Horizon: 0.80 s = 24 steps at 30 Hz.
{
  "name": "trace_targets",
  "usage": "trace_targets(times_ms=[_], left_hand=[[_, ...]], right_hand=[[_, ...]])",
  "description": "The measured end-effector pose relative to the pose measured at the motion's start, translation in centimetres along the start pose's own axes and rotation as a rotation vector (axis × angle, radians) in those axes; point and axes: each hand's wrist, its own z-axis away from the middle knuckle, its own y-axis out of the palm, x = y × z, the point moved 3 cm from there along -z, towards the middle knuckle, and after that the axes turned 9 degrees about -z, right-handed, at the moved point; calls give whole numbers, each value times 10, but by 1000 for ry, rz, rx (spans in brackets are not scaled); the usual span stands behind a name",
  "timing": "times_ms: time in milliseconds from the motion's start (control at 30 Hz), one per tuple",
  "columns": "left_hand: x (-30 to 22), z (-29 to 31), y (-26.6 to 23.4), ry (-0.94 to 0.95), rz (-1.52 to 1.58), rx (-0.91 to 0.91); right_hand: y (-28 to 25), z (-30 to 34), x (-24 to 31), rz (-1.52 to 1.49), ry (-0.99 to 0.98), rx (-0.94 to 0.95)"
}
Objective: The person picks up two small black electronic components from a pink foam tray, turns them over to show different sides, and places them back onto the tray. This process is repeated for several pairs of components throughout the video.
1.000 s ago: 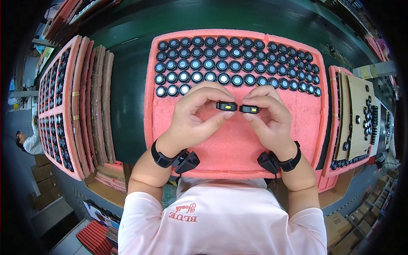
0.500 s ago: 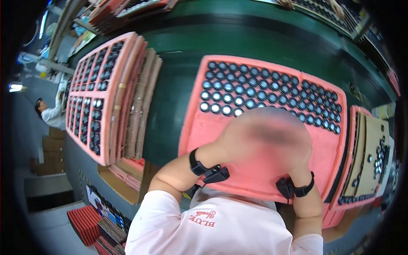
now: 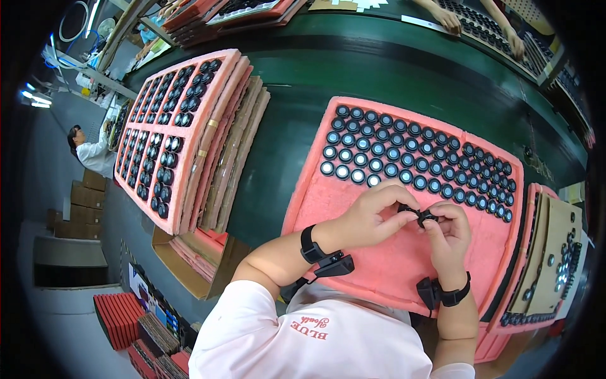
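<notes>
My left hand (image 3: 377,216) pinches a small black round part (image 3: 408,209) between thumb and fingers. Close against it, my right hand (image 3: 451,232) grips another small black piece (image 3: 427,218), ring-like in outline. The two pieces meet or nearly touch; the fingers partly cover both, so I cannot tell whether they are joined. Both hands are above the near half of a pink foam tray (image 3: 353,218). Rows of black cylindrical parts with shiny, lens-like tops (image 3: 391,153) fill the tray's far half.
To the left, a stack of pink trays (image 3: 189,142) holds paired black parts. At the right lies a brown board (image 3: 548,259) with loose parts. The green bench (image 3: 303,76) runs behind. Another person's hands (image 3: 449,20) work at the far right, and a person (image 3: 91,151) is at far left.
The view has shifted, so the trays appear farther right and lower. My hands were blurred before; now their fingers and the black pieces show.
</notes>
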Motion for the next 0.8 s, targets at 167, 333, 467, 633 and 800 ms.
trace_targets(times_ms=[167, 333, 467, 633, 800], left_hand=[[0, 0, 0, -22, 16, 9], [0, 0, 0, -26, 13, 25], [1, 1, 0, -18, 10, 23], [2, 2, 2, -69, 64, 34], [6, 1, 4, -134, 92, 23]], right_hand=[[-1, 0, -1, -33, 10, -11], [0, 0, 2, -25, 18, -7], [-1, 1, 0, -28, 22, -3], [0, 0, -1, -45, 16, -6], [-1, -2, -4, -7, 25, -36]])
